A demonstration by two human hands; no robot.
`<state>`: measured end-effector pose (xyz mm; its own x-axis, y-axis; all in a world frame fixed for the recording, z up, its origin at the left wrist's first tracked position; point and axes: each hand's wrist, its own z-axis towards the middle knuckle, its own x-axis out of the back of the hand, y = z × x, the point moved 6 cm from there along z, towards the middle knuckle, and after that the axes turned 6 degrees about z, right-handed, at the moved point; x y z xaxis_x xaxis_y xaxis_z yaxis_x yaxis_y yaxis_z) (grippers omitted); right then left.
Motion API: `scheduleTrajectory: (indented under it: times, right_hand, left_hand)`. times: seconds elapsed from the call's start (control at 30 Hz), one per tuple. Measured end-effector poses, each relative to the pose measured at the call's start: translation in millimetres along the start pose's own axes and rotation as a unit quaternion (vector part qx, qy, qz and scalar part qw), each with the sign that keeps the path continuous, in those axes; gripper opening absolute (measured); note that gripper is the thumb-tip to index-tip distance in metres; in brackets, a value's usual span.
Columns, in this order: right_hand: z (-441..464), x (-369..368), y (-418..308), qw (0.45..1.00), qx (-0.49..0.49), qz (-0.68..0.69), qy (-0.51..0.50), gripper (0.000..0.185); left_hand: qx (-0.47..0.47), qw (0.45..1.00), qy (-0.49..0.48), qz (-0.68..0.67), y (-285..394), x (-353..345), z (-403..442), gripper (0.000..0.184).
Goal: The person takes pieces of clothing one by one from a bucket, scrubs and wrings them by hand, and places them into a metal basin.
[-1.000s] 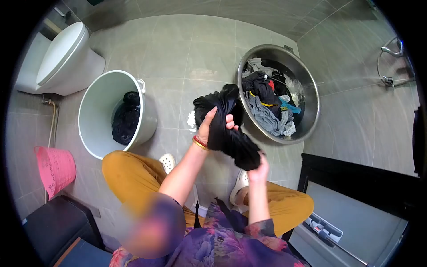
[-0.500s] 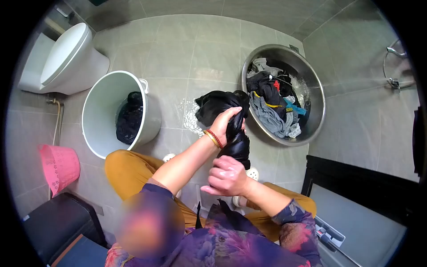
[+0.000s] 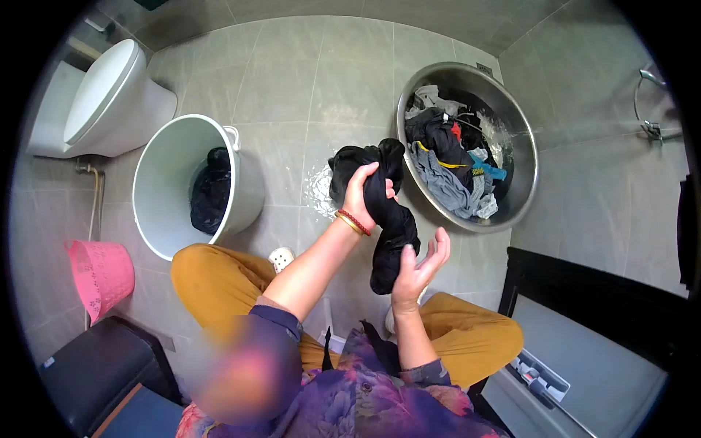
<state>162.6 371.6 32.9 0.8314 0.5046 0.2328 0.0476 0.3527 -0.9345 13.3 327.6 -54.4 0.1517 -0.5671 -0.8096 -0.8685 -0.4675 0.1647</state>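
Note:
A bunched, twisted black cloth (image 3: 391,219) hangs between my hands over the floor. My left hand (image 3: 363,196), with a red and a gold bangle at its wrist, is wrapped round the cloth's middle. My right hand (image 3: 418,276) is open beside the lower end, its thumb side against the cloth and its fingers spread. Right of the cloth stands a round metal basin (image 3: 531,157) with water and a pile of grey, black and blue clothes (image 3: 445,157). A pale bucket (image 3: 157,182) on the left holds dark cloth (image 3: 212,193) in water.
A white toilet (image 3: 124,102) stands at the upper left, above a pink basket (image 3: 102,277). Black seats or boxes (image 3: 106,365) are at the lower left. A grey container (image 3: 584,350) with a black frame is at the lower right. Foamy water (image 3: 319,191) wets the floor.
My right hand was on the cloth's end, came off as a curled fist, and is now back beside it with fingers spread. My left hand keeps its grip. The cloth hangs lower, more bunched.

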Motion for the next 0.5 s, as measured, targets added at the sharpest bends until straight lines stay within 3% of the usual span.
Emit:
scheduleTrajectory:
  times: [0.03,0.07,0.1,0.13,0.17,0.2,0.23,0.27,0.33,0.4,0.43,0.47,0.5]
  right_hand:
    - [-7.8,6.6,20.1,0.995,-0.085,-0.04,-0.021,0.057]
    - [-15.8,16.6,34.2,0.996,-0.084,-0.041,-0.017,0.057]
    - [-36.2,13.7,73.2,0.942,-0.309,0.078,-0.106,0.059]
    - [-62.1,7.5,93.1,0.816,-0.513,0.189,-0.189,0.062]
    - [-81.3,16.8,80.1,0.668,-0.697,0.14,-0.218,0.071]
    - [-87.1,22.9,93.6,0.669,-0.698,0.136,-0.216,0.071]
    - [-104.1,7.4,99.9,0.514,-0.722,0.391,-0.249,0.072]
    - [-98.3,-5.7,76.5,0.31,-0.68,0.612,-0.259,0.073]
    - [-90.4,-13.1,83.9,0.284,-0.658,0.665,-0.212,0.072]
    - [-60.2,-16.9,74.7,0.517,-0.626,0.562,-0.161,0.069]
    - [-46.9,-18.7,69.5,0.506,-0.565,0.615,-0.215,0.063]
    - [-41.0,-23.5,74.1,0.506,-0.564,0.617,-0.214,0.063]
    - [-28.6,-24.4,88.2,0.532,-0.56,0.625,-0.112,0.06]
  left_hand:
    - [-0.004,0.999,-0.019,-0.028,1.2,-4.3,-1.7,0.025]
    - [-0.001,0.999,-0.022,-0.026,0.9,-4.3,-1.0,0.025]
    - [0.005,0.997,-0.077,-0.024,-0.6,-8.0,-1.1,0.024]
    - [0.01,0.991,-0.13,-0.024,-3.1,-11.8,-2.7,0.024]
    - [-0.002,0.991,-0.133,0.004,-4.9,-12.8,-4.4,0.025]
    - [-0.001,0.991,-0.134,-0.001,-9.1,-13.4,-6.9,0.025]
    - [-0.008,0.989,-0.146,0.021,-12.4,-15.4,-10.7,0.025]
    - [-0.017,0.987,-0.156,0.045,-14.1,-17.1,-13.7,0.025]
    - [-0.015,0.983,-0.178,0.038,-14.8,-18.9,-17.5,0.027]
    - [-0.024,0.975,-0.222,0.012,-11.8,-25.3,-22.9,0.028]
    - [-0.023,0.975,-0.222,0.014,-12.5,-24.9,-24.7,0.028]
    - [-0.023,0.968,-0.249,-0.012,-12.6,-27.4,-27.8,0.029]
    - [-0.024,0.96,-0.276,-0.038,-12.1,-30.9,-30.0,0.031]
